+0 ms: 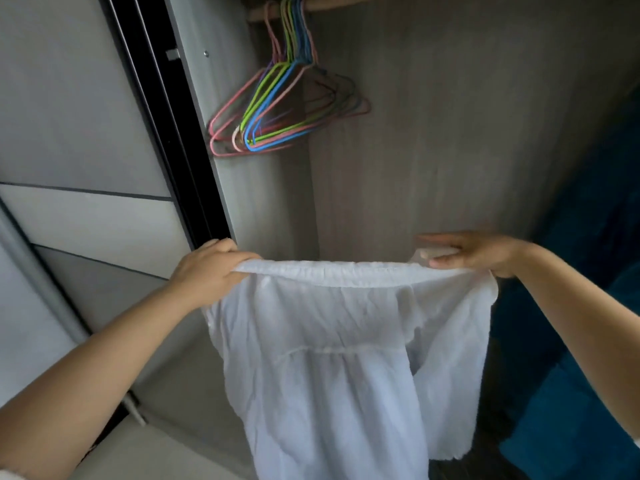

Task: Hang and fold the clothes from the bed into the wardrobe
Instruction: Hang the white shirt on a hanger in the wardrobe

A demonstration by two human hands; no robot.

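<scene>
A white thin garment (332,358) hangs spread in front of the open wardrobe (433,133). Its gathered top edge is stretched level between my two hands. My left hand (207,268) grips the left end of that edge with curled fingers. My right hand (474,252) pinches the right end between thumb and fingers. The cloth falls loose below, down past the frame's bottom edge. Above and behind it, several empty wire hangers (277,109) in pink, green and blue hang bunched on the wooden rail (332,3) at the wardrobe's left end.
The grey wardrobe door (79,133) with its black edge stands at the left. A dark blue fabric (595,271) fills the right side of the wardrobe. The rail to the right of the hangers is bare.
</scene>
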